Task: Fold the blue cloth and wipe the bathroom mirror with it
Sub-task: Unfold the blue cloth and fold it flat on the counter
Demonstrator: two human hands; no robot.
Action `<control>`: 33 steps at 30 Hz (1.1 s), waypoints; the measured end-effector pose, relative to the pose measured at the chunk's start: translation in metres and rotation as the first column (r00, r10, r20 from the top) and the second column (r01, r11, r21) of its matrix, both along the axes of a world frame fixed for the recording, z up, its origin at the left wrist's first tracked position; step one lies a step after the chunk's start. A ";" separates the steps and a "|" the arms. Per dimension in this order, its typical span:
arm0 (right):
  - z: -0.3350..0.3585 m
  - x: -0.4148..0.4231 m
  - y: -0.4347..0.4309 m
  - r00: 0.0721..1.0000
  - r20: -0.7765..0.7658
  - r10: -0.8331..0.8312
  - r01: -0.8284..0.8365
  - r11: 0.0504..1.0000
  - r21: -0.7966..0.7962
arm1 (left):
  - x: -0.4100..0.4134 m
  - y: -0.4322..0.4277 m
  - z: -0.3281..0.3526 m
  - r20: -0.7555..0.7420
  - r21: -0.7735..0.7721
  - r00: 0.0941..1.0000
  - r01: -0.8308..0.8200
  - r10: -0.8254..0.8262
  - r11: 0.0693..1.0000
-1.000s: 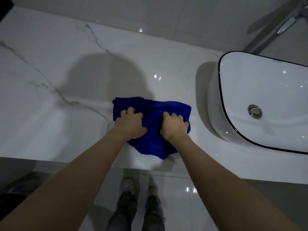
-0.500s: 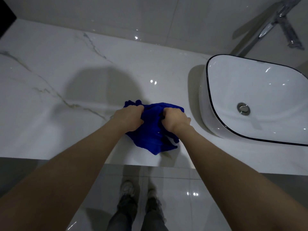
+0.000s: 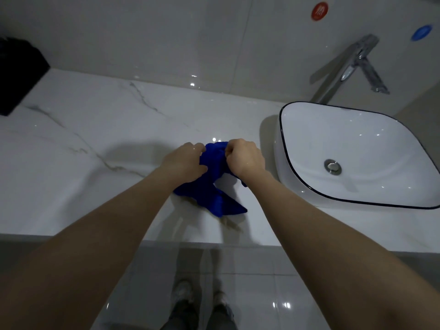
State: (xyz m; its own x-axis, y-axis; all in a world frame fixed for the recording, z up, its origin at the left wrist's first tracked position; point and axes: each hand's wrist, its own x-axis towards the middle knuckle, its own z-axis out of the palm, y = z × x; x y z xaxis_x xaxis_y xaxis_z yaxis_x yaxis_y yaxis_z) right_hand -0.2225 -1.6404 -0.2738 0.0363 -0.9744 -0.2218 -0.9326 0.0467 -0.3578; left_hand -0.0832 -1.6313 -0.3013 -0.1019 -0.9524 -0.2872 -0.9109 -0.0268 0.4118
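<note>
Deep blue fabric cloth (image 3: pixel 212 191): bunched and crumpled, upper part raised, lower corner trailing onto the white veined marble surface (image 3: pixel 95 144) near its front edge. Left hand (image 3: pixel 184 163) grips the cloth's left side, fingers curled round the fabric. Right hand (image 3: pixel 245 157) pinches the upper right portion, fingers likewise curled. The hands are close together with the cloth between them. A white black-rimmed ceramic basin (image 3: pixel 333 134) stands just to the right, with a chrome tap (image 3: pixel 345 67) behind it.
</note>
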 end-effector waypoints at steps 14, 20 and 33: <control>0.053 0.006 -0.003 0.985 0.172 0.020 0.014 0.981 -0.195 | -0.021 0.005 0.029 -0.150 -0.186 0.988 -0.001 -0.027 0.982; 0.065 0.001 -0.004 0.966 0.257 0.028 0.032 0.974 -0.226 | -0.024 0.002 0.054 0.024 -0.303 1.000 -0.001 0.009 0.953; 0.085 -0.009 -0.005 0.951 0.252 0.181 -0.125 0.967 -0.224 | -0.010 -0.008 0.097 -0.264 -0.262 0.961 -0.151 0.080 0.953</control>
State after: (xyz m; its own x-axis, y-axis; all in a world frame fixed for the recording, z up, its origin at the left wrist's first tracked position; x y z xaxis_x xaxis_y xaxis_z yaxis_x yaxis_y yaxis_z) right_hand -0.2318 -1.6455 -0.1889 0.2193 -0.9755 0.0188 -0.7906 -0.1890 -0.5825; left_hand -0.0933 -1.6388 -0.2045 -0.0205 -0.9997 0.0098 -0.7765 0.0221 0.6297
